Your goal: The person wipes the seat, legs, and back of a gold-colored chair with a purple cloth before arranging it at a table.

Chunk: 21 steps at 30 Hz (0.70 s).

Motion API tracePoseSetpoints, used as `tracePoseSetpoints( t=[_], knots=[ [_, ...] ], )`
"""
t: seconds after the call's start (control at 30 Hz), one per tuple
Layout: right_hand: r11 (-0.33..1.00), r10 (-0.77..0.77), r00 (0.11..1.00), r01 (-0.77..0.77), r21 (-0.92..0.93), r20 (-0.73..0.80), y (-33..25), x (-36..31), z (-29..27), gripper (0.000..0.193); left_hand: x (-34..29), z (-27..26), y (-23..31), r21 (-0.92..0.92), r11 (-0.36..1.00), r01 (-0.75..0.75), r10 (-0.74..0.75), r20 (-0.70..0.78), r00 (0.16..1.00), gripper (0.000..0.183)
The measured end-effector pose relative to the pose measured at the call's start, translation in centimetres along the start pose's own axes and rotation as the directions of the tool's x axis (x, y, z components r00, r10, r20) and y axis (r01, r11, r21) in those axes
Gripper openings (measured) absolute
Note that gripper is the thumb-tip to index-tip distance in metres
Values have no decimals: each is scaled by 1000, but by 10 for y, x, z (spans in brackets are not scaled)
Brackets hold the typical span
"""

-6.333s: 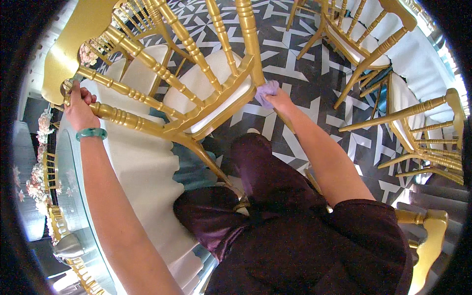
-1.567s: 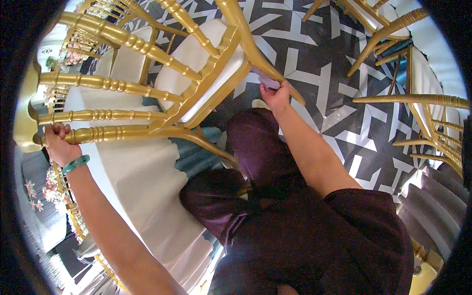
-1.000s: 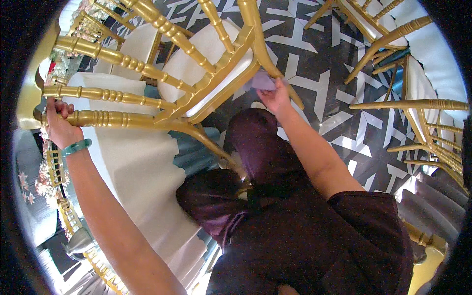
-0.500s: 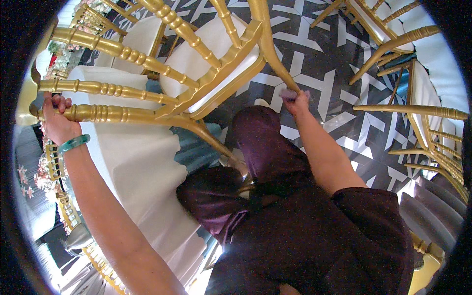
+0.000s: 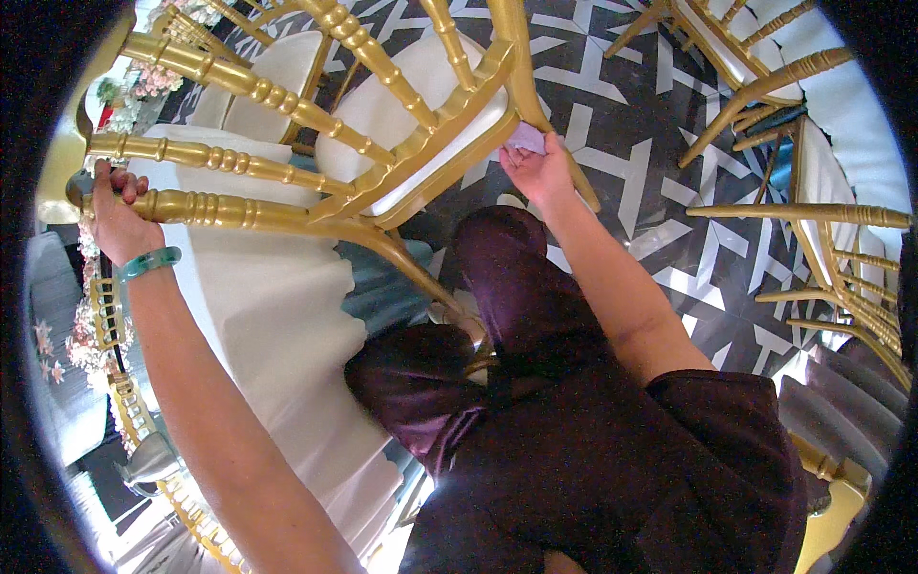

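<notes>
Nearest my lens are the dark trousers (image 5: 507,239), and I see the knees close to 1 back leg (image 5: 416,275) of the gold chair (image 5: 402,158), so a careless shift of weight could knock it. The chair stands between the 2 hands, and I cannot tell whether all 4 feet rest on the floor. The left hand (image 5: 122,215) is curled round a back post (image 5: 229,209) near the top rail; if that hold slackened under a push from the right, I judge the chair could twist or tip. The right hand (image 5: 540,174) pinches a purple cloth (image 5: 528,140) with bent fingers beside the other back leg (image 5: 586,187); whether cloth meets wood I cannot tell. A bunched fold could slip, leaving bare knuckles to scrape. The white tablecloth (image 5: 258,287) hangs just behind the post, where a swing might snag it. Beyond the patterned floor (image 5: 660,182), more gold chairs (image 5: 784,81) worry me least
</notes>
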State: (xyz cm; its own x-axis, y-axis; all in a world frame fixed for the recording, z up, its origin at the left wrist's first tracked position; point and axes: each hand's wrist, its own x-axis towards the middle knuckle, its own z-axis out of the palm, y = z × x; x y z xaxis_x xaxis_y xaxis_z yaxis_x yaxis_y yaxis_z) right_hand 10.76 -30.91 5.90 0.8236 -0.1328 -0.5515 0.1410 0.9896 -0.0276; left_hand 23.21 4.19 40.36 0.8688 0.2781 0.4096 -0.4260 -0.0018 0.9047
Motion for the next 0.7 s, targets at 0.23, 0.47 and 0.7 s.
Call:
tracePoseSetpoints(
  t=[0.23,0.47,0.7],
  knots=[
    [987,-80,984,57,-147,-157,-26,17,-69,38,-13,12,6,25,999,-25,26,-49,998,18],
    [938,-347,852,324,-126,-391,-86,18,-123,37,-15,16,3,11,1000,-12,13,-48,999,18],
    [762,-266,945,327,-558,190,-86,-4,-22,51,-13,8,4,9,999,-37,38,-43,998,14]
  ],
)
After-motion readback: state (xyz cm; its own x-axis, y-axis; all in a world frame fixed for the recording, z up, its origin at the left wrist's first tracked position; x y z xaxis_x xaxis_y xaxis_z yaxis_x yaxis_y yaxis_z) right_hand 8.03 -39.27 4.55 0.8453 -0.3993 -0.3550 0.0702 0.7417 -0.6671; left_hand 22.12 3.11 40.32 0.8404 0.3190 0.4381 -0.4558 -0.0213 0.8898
